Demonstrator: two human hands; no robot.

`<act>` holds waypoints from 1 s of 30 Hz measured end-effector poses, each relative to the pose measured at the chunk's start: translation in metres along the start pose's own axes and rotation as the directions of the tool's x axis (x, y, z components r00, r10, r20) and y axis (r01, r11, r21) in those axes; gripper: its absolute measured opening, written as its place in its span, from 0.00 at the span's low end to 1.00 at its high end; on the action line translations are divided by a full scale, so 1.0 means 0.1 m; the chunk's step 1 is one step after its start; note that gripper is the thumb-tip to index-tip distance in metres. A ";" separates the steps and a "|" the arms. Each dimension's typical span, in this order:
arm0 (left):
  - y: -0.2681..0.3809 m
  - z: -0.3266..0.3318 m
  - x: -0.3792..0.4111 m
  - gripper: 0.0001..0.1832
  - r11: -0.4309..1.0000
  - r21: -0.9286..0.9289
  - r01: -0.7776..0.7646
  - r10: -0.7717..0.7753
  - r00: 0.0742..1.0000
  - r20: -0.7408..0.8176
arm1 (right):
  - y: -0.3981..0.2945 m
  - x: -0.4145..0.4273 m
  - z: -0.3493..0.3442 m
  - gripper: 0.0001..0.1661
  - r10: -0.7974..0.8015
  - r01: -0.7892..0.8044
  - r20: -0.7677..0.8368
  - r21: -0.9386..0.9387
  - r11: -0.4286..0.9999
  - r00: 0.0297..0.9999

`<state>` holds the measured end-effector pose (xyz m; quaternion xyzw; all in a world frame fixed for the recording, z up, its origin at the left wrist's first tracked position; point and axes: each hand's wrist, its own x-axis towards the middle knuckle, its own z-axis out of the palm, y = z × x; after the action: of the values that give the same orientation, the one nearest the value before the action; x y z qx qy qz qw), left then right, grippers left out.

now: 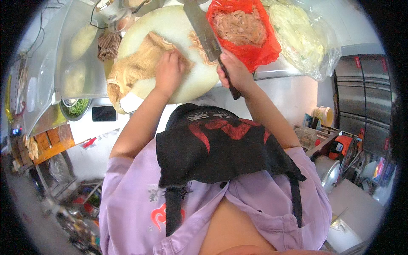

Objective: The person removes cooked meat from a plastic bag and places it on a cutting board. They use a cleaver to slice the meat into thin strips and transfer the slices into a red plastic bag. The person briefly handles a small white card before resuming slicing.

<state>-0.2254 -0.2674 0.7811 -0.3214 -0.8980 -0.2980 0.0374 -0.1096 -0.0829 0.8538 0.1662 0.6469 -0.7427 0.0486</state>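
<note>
A large tan sheet of what looks like tripe (137,65) lies on a round, pale cutting board (167,24), one end drooping past the board's near left edge. My left hand (170,71) presses on its right part, fingers curled. By its dark handle, my right hand (236,71) grips a broad-bladed cleaver (204,36). The blade is angled up over the board's right side, apart from the sheet. Thin cut strips (198,43) lie on the board, partly hidden by the blade.
Right of the board sits a red plastic bag (271,51) holding sliced strips (239,28). Beyond it, a clear bag contains pale leafy vegetables (296,35). To the left are a striped cloth (108,46), a bowl of greens (78,107) and a dark phone (104,113).
</note>
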 end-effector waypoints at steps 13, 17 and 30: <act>0.36 0.86 0.85 0.44 0.973 0.200 -0.112 0.047 0.952 0.303 | -0.31 -0.73 -0.53 0.26 -0.242 0.261 -0.126 0.169 0.950 0.962; 0.51 0.72 0.39 0.36 0.932 0.147 -0.330 0.281 0.918 0.279 | -0.29 -0.89 -0.66 0.27 -0.231 0.280 -0.204 0.258 0.925 0.951; 0.61 0.22 0.97 0.06 0.877 -0.435 0.202 -0.221 0.975 0.007 | -0.54 -1.10 -1.11 0.26 -0.264 0.374 -0.375 0.258 0.891 0.889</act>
<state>-0.2628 -0.1634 0.8195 -0.2152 -0.8379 -0.4993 -0.0486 -0.0014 0.0187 0.9272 0.1837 0.5338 -0.7976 -0.2124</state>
